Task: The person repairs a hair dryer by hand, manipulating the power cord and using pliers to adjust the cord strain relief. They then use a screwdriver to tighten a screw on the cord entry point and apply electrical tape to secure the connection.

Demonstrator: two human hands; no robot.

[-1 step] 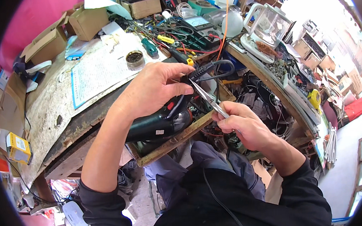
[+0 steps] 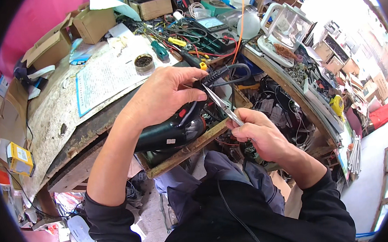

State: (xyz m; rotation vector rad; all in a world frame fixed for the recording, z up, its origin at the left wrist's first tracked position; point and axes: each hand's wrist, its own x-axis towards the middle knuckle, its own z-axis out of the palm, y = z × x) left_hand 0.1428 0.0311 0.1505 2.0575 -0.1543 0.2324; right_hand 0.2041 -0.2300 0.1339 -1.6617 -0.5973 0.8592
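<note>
My left hand (image 2: 169,93) grips the upper end of a black hair-dryer-like appliance (image 2: 161,136) at the black cord sleeve (image 2: 213,79), thumb and fingers closed around it. The appliance has a red switch and lies over an open wooden drawer (image 2: 191,152). My right hand (image 2: 260,132) is closed on slim silver metal tweezers or a similar pointed tool (image 2: 222,103), whose tip reaches the sleeve beside my left fingertips. The exact point of contact is too small to make out.
The worn bench (image 2: 54,121) holds a paper sheet, a round tin (image 2: 144,63), screwdrivers, a meter (image 2: 212,25) with tangled leads and cardboard boxes (image 2: 49,45). A clear jug appliance (image 2: 286,29) sits right. Cables crowd the space under the bench. A yellow box (image 2: 20,158) is left.
</note>
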